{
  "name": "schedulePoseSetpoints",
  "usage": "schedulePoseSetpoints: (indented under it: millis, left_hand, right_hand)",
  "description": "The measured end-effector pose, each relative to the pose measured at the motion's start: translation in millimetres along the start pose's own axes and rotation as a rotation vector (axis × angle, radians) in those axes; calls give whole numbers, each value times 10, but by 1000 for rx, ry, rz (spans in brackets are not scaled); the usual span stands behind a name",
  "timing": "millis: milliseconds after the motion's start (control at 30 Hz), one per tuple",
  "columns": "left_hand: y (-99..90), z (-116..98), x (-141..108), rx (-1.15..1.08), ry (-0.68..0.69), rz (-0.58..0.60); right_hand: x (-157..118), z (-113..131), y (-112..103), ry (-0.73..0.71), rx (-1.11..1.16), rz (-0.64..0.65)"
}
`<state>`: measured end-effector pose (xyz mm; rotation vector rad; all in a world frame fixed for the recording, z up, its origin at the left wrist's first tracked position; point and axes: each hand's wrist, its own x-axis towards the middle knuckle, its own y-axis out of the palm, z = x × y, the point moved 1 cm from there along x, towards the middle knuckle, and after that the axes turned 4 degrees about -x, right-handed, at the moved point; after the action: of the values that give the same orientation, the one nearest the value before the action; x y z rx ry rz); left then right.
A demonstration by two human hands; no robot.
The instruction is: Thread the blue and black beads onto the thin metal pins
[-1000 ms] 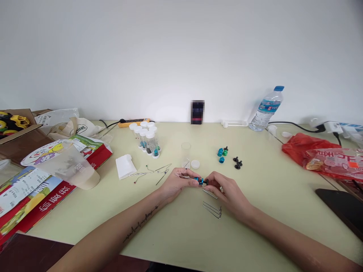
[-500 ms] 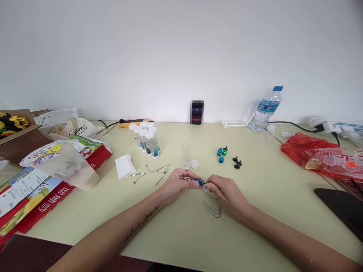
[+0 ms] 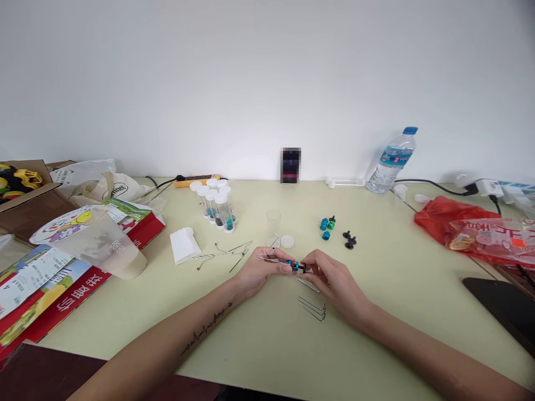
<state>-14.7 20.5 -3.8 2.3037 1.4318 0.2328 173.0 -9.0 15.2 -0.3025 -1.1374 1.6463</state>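
My left hand point(image 3: 265, 269) pinches a small blue piece point(image 3: 295, 266), and a thin metal wire runs back from it over the fingers. On the piece's right end sits a black knob point(image 3: 304, 268), held between the thumb and fingers of my right hand point(image 3: 330, 278). Below the hands lie several bent metal rods point(image 3: 312, 307). Ahead are a clear tube point(image 3: 273, 221) and a white cap point(image 3: 287, 241). Blue and green pieces point(image 3: 325, 235) and several black knobs point(image 3: 350, 243) rest beyond my right hand.
Capped clear tubes point(image 3: 220, 206), a white paper point(image 3: 184, 245) and thin wires point(image 3: 205, 257) are to the left. Further left stand a cup point(image 3: 121, 253) and boxes. A water bottle point(image 3: 390, 161), a red bag point(image 3: 468, 231) and a dark device point(image 3: 501, 306) are on the right.
The fingers of my right hand have shifted slightly and loosened around the black knob, so more of it shows. My left hand has barely moved.
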Motion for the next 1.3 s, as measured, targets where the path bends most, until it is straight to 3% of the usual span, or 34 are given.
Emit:
schedulePoseSetpoints:
  millis: [633,833,1300]
  left_hand:
    - [-12,8,-2,-12,-7,-9]
    - [-4,17,5,-14,-11,12]
    - [2,6,-4,2,1,1]
  right_hand:
    - [2,-3,1,20,19,4]
    - [12,2,5,14,-5,77]
    - [-3,12,6,23,28,35]
